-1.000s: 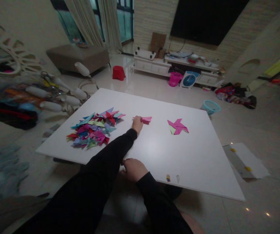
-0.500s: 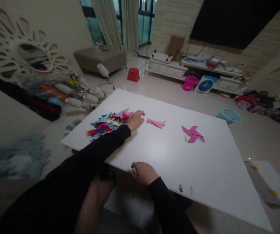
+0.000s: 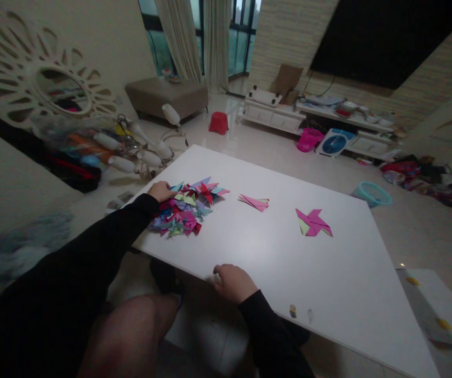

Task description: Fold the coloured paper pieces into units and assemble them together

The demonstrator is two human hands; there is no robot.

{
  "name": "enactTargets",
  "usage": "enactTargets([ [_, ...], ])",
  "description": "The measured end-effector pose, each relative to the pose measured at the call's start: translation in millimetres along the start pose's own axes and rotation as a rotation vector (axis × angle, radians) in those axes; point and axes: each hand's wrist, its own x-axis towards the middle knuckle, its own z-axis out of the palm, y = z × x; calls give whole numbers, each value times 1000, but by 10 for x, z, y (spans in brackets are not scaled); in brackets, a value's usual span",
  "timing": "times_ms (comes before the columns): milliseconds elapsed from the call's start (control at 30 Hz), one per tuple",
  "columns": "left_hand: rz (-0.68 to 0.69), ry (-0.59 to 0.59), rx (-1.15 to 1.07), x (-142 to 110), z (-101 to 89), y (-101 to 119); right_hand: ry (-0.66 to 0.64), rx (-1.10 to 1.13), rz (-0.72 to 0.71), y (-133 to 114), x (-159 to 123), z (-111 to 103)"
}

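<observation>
My left hand [image 3: 160, 191] reaches over the table's left side and touches the far left edge of a pile of folded paper pieces [image 3: 186, 215] in many colours. Its fingers are stretched toward the pile, with nothing visibly gripped. At the near edge of the white table [image 3: 265, 252], my right hand [image 3: 235, 283] rests with loosely bent fingers, a little apart and holding nothing. To the right of the pile lies a small stack of narrow pink folded paper [image 3: 254, 202]. Farther right, a pink and pale green paper pinwheel [image 3: 314, 223] lies flat.
Two small stickers, one a yellow cartoon figure [image 3: 292, 311], are on the table near its front edge. A turquoise basket [image 3: 373, 194] stands beyond the right corner. Lamp parts [image 3: 143, 157] crowd the floor at the left; a red stool [image 3: 218, 123] stands behind.
My left hand has moved left, from the pile's right side to its far left edge, uncovering more paper pieces. My right hand stays at the table edge. The view has shifted slightly.
</observation>
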Motion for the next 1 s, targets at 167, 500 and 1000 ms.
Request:
enactTargets([
  [167, -13, -1, -25, 26, 51, 85, -4, -17, 9, 13, 9, 15],
  [500, -34, 262, -183, -295, -312, 521, 4, 16, -21, 44, -6, -28],
  [1000, -31, -600, -1638, -2440, 115, 2259, 961, 1271, -74, 419, -83, -612],
])
